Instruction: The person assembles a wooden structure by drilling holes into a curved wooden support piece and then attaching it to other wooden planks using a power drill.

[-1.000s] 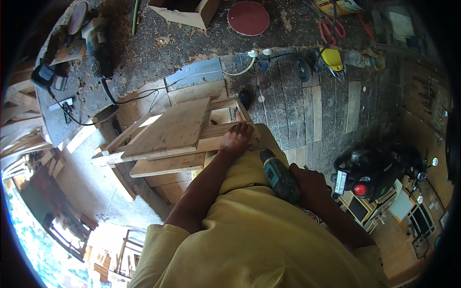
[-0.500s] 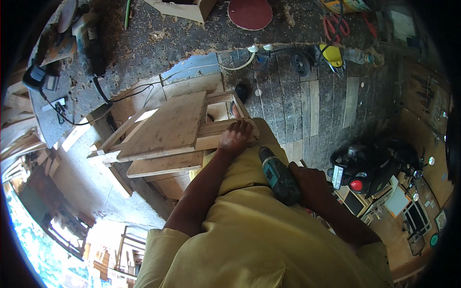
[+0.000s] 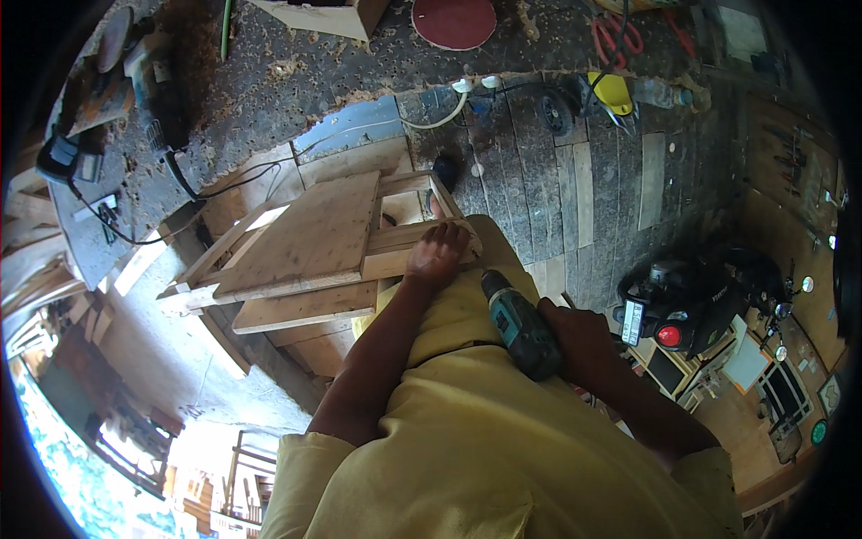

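My left hand (image 3: 436,255) is closed over the end rail of a wooden frame (image 3: 417,238), close to my lap. A broad board panel (image 3: 301,234) is part of the same wooden piece, and a second board (image 3: 305,308) lies below it. My right hand (image 3: 575,340) is wrapped round the handle of a teal and black cordless drill (image 3: 523,328). The drill's chuck points away from me, toward the frame's right corner, and is apart from the wood. Whether a bit sits in the chuck is too small to tell.
A pitted workbench (image 3: 341,67) runs along the far side, bearing an angle grinder (image 3: 154,85), a red sanding disc (image 3: 453,22) and red-handled scissors (image 3: 616,38). Cords hang off its edge. A black motorcycle (image 3: 709,301) stands at the right on the plank floor (image 3: 530,171).
The whole view has shifted slightly. Both hands keep their grips, and the drill and the frame have hardly moved relative to each other.
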The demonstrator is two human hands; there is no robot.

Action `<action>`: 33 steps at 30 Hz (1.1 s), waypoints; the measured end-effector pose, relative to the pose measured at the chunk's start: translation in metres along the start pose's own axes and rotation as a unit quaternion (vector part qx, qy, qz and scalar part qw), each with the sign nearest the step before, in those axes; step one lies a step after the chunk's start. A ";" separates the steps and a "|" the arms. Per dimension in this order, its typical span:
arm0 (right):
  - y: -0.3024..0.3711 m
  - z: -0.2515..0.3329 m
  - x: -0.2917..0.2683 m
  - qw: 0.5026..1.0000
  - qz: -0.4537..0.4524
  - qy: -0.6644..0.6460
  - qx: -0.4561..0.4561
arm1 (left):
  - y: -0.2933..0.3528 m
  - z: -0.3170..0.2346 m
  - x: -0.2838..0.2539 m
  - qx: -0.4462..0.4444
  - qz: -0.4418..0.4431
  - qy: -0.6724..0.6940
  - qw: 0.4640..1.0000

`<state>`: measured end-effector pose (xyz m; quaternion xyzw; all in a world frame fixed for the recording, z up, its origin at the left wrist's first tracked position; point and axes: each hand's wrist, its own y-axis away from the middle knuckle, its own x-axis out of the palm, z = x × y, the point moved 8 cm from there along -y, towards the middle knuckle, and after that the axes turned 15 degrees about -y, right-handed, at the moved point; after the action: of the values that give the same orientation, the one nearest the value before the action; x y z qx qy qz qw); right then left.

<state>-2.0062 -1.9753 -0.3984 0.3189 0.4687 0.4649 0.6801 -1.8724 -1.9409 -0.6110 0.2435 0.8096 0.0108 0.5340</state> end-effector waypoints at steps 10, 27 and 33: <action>0.001 0.005 -0.002 1.000 0.002 0.000 0.003 | -0.005 -0.002 -0.026 0.002 -0.107 -0.007 0.994; 0.008 0.000 0.003 0.997 -0.069 -0.043 -0.011 | -0.004 -0.003 -0.013 -0.006 -0.028 0.000 1.000; 0.010 -0.003 0.009 0.997 -0.039 -0.069 -0.001 | -0.003 -0.003 -0.005 -0.008 0.025 -0.014 1.000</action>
<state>-2.0116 -1.9632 -0.3940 0.3313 0.4323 0.4156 0.7285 -1.8749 -1.9450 -0.6066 0.2598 0.7956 0.0270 0.5467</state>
